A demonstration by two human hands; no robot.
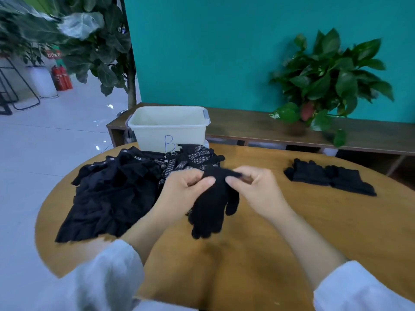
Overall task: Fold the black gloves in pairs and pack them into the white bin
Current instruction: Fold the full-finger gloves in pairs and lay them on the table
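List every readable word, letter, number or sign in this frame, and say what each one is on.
"B": handwritten in blue on the front wall of the white bin.
"5.11", roughly: white print on a cuff in the black glove pile; blurred, not certain.
Red sign at far left: white lettering, too blurred to read.

Round wooden worktop (258,261), tan, grain visible; behind it a long low wooden shelf unit (258,126) set against a teal wall (213,52); a leafy potted plant (325,75) stands on the shelf unit toward the right, several leaves hanging over the front edge; a tall large-leaved plant (89,41) rises at the upper left beside the wall's edge; pale glossy floor (45,135) to the left; on it, well back, a white planter (42,80), red fire extinguishers (62,78) just beside it, and a black metal frame (13,90) at the far left.
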